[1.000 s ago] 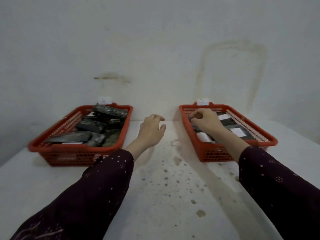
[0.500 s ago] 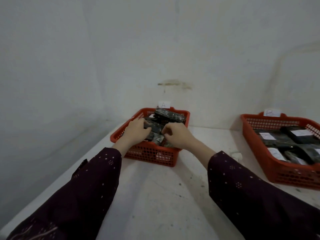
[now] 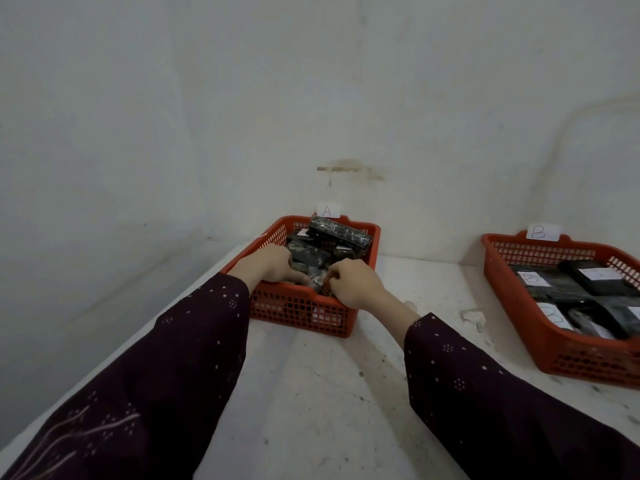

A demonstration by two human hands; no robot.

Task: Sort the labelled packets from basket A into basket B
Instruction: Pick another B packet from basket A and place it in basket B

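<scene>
Reaching into basket A (image 3: 301,315), both hands meet at its near end, right over the front wall. The left hand (image 3: 272,268) lies on the dark packets (image 3: 334,233), its fingers (image 3: 300,279) mostly straight and pointing to the right. The right hand (image 3: 353,284) is just beside it, with its fingers curled down. A small shiny packet (image 3: 317,283) sits between the two hands and both touch it. The fingertips are hidden, so I cannot tell if the right hand has hold of it.

More packets are piled up behind, toward the far end. A white card with an A (image 3: 327,211) stands at the back rim. Basket B (image 3: 554,355) is well apart on the right, with its own B card (image 3: 538,232). Dark packets with white labels (image 3: 597,275) lie inside it. A little white scrap (image 3: 472,317) lies on the white table (image 3: 311,403) between the baskets.
</scene>
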